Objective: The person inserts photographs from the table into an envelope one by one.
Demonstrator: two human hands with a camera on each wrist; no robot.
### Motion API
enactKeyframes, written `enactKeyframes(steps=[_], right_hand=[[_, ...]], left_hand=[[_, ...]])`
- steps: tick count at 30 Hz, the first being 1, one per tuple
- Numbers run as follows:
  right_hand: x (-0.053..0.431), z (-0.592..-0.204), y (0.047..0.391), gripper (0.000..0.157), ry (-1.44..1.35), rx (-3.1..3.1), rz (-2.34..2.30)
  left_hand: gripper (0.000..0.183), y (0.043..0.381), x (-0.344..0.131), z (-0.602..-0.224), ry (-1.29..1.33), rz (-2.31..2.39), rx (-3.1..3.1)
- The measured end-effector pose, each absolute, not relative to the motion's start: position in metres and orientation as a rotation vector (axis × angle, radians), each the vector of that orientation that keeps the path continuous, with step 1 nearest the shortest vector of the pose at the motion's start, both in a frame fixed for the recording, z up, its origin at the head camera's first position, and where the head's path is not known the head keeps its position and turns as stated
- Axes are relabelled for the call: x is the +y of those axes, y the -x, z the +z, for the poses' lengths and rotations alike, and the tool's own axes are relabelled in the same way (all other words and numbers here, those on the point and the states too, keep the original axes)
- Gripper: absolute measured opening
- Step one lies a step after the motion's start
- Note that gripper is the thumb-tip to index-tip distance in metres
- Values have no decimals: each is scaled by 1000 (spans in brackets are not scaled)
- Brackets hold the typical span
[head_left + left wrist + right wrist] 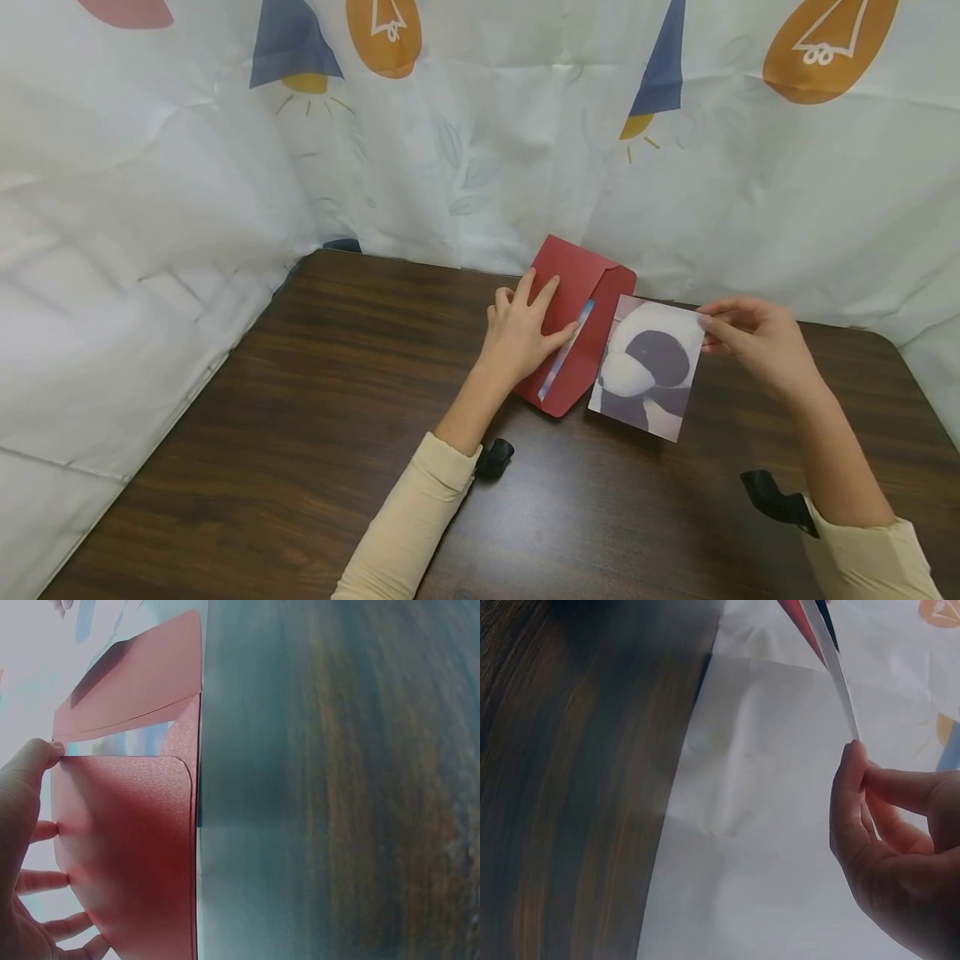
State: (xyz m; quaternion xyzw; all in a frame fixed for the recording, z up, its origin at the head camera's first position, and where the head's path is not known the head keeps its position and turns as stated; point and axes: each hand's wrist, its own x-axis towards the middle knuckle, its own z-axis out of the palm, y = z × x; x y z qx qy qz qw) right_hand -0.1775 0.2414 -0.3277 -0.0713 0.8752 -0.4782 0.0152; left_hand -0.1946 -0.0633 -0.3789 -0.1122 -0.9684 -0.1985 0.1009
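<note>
A red envelope [573,275] lies at the far side of the table with its flap folded out to the right. In its slot shows a strip of a blue-white picture [557,367]. My left hand [521,333] rests on the envelope with spread fingers, the thumb at the edge of the slot, as the left wrist view also shows along the red paper [135,832]. My right hand [757,337] pinches the upper right corner of a photo print [645,367] of a black-and-white plush animal. The right wrist view has the print [844,697] nearly edge-on, between thumb and fingertips.
The dark wood table [300,433] runs under both forearms. A white printed curtain [480,150] hangs just behind its back edge and along the left side. Black wrist mounts [495,460] jut from the cream sleeves [408,517].
</note>
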Motion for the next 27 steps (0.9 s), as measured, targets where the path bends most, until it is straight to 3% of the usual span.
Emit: enactKeyframes(steps=[27], right_hand=[[215,-329,183,34,205,2662,-1596]], left_hand=[[76,194,-64,-377,337,-609,-2836]])
